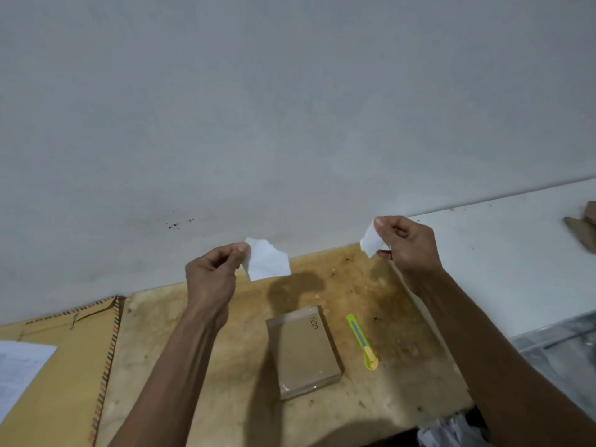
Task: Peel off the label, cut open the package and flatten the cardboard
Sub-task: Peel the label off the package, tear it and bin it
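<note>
— Worn plywood counter point(225, 366): your package point(304, 351) lies low centre, brown, taped, unopened, the yellow cutter point(362, 341) just right of it.
— And my hands?
— Higher up, your left hand point(211, 274) pinches one white label piece point(267, 259), your right hand point(408, 243) the other piece point(371, 241). Peeling looks done; drop them and take the cutter.

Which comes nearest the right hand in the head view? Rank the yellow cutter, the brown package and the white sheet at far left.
1. Yellow cutter, below the right hand.
2. Brown package, just left of the cutter.
3. White sheet, far left edge.
</note>
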Demonstrator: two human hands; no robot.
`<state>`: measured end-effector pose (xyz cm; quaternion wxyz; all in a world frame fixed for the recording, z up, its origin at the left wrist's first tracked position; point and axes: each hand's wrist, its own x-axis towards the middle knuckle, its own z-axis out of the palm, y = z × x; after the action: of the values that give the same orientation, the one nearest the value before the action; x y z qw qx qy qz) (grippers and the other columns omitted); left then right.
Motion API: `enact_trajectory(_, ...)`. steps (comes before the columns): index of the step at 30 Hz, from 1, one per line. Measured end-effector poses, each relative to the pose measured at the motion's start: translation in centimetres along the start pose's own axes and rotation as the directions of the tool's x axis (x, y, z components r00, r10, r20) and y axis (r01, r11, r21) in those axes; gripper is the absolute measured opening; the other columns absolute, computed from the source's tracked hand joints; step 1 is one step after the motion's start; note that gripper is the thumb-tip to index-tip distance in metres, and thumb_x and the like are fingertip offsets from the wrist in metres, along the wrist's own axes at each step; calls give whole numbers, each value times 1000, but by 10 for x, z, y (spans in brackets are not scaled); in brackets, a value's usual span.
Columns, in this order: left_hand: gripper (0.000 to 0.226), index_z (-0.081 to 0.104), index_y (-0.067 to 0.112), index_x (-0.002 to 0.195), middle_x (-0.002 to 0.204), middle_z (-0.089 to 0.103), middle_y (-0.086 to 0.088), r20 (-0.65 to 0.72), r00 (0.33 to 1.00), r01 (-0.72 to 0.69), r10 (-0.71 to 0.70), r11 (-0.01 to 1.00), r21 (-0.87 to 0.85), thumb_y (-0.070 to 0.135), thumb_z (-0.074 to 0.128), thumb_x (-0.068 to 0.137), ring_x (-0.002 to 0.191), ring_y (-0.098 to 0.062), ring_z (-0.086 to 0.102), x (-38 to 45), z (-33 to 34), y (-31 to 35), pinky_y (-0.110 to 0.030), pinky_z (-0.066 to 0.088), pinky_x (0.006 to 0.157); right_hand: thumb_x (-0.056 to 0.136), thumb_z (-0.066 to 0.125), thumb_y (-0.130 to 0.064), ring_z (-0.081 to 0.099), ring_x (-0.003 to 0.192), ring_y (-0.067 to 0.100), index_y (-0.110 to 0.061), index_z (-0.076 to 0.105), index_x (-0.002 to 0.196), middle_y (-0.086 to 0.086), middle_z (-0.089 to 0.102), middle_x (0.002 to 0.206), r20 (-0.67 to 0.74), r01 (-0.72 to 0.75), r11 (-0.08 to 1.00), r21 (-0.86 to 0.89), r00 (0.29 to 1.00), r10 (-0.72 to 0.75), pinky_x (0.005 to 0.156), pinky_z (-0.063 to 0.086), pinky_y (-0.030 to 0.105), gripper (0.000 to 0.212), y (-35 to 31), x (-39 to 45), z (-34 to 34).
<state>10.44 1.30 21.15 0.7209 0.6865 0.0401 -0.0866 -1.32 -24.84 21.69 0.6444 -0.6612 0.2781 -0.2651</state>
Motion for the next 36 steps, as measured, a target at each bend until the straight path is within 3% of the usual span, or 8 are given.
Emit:
enact_trajectory(7,11,79,12,94,69,70,15,79,996,23,-28,998,58,18,78,85,61,-1,55,-10,15,-21,-25,48,69,88,73,-22,69,77,13,-16,77,90,4,73,82,-138,-18,999,-26,990,15,64,59,32,8,20,-40,11)
enact_trajectory(12,16,78,4,98,78,67,-3,197,979,18,-43,992,126,14,78,85,54,3,54,-21,37,-49,-13,48,56,86,74,-23,67,76,14,-17,77,85,5,73,79,-275,-82,995,-57,959,64,63,58,35,6,43,-70,-16)
enact_trajectory(16,15,77,2,93,77,54,-10,351,929,43,-115,977,207,13,80,83,65,-12,50,-46,74,-80,-17,46,54,89,72,-26,69,79,20,-26,73,79,3,73,84,-399,-172,974,-150,912,99,66,60,42,10,63,-105,-68)
enact_trajectory(20,7,76,5,84,73,51,-9,488,860,13,-153,960,278,10,81,82,64,-15,48,-91,119,-109,-20,51,58,90,69,-32,69,74,10,-23,73,83,-5,73,80,-540,-250,934,-256,838,76,65,56,30,12,82,-145,-129)
enact_trajectory(25,5,76,7,79,70,65,-4,604,777,-66,-177,931,358,9,81,81,65,-9,58,-154,179,-149,-22,52,69,88,72,-30,66,74,8,-21,72,80,-9,70,76,-718,-417,889,-188,676,165,73,56,31,12,109,-180,-207)
enact_trajectory(29,17,71,12,69,61,64,6,648,739,-177,-184,875,450,15,83,80,51,3,53,-205,233,-193,-22,48,63,87,75,-25,66,75,10,-18,75,84,-6,70,76,-781,-452,880,-142,597,181,71,55,20,7,142,-197,-268)
enact_trajectory(33,14,74,15,74,62,67,7,650,725,-233,-226,808,541,23,82,82,51,5,57,-255,280,-236,-14,46,57,89,71,-27,62,70,5,-13,75,84,-4,69,75,-781,-518,831,-200,597,184,72,44,11,16,192,-204,-319)
enact_trajectory(36,13,75,15,77,70,71,3,635,736,-262,-236,766,587,25,82,82,65,-13,65,-284,311,-279,-22,48,63,92,67,-29,59,70,12,-14,72,83,-1,66,76,-775,-591,773,-232,592,221,65,43,17,18,241,-205,-348)
